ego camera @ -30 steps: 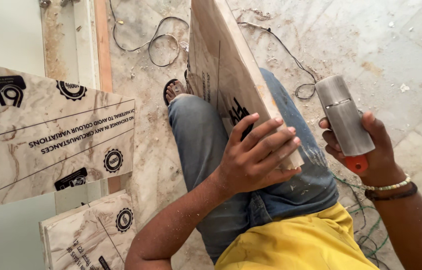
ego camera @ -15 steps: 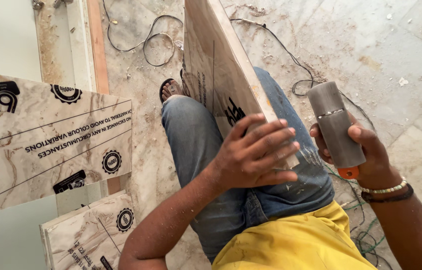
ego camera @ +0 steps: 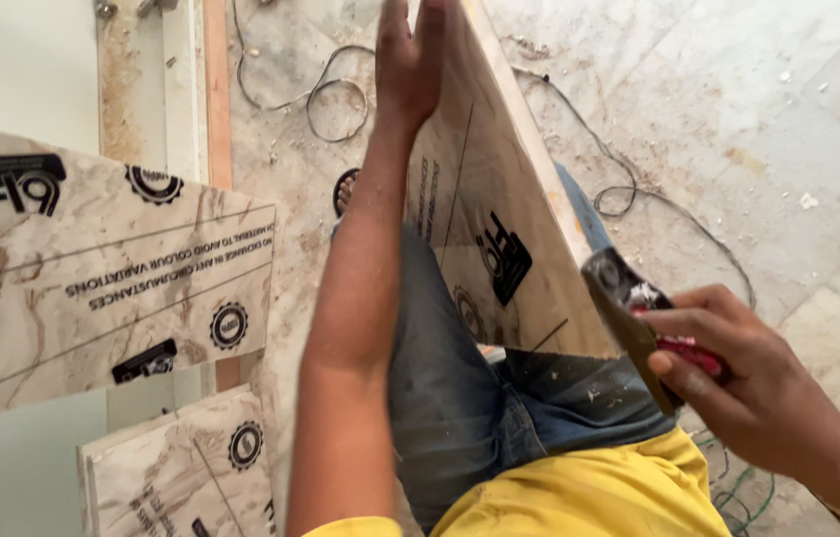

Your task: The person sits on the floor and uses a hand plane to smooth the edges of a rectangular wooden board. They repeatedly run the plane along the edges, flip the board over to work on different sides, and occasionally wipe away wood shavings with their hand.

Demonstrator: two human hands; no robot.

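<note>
A long marble-patterned laminate board [ego camera: 500, 199] stands on edge across my jeans-clad lap, leaning away from me toward the floor. My left hand [ego camera: 408, 60] reaches far up it with the palm flat against its left face; the fingertips are cut off at the frame's top. At the lower right, beside the board's near end, my right hand [ego camera: 738, 368] grips a grey cylindrical tool [ego camera: 624, 308] with a red part; its dark end points at the board. The tool is blurred.
Two more marble-patterned panels, one large [ego camera: 92, 278] and one smaller [ego camera: 181, 477], stand at the left beside a wooden strip [ego camera: 213, 99]. Loose cables [ego camera: 321, 99] curl on the dusty marble floor [ego camera: 758, 119]. My sandalled foot [ego camera: 345, 189] shows beside the board. Green wire [ego camera: 738, 487] lies at the lower right.
My left hand let go of the board's near edge and slid far up its face. The right hand tilted the tool over, end toward the board. The camera moved closer.
</note>
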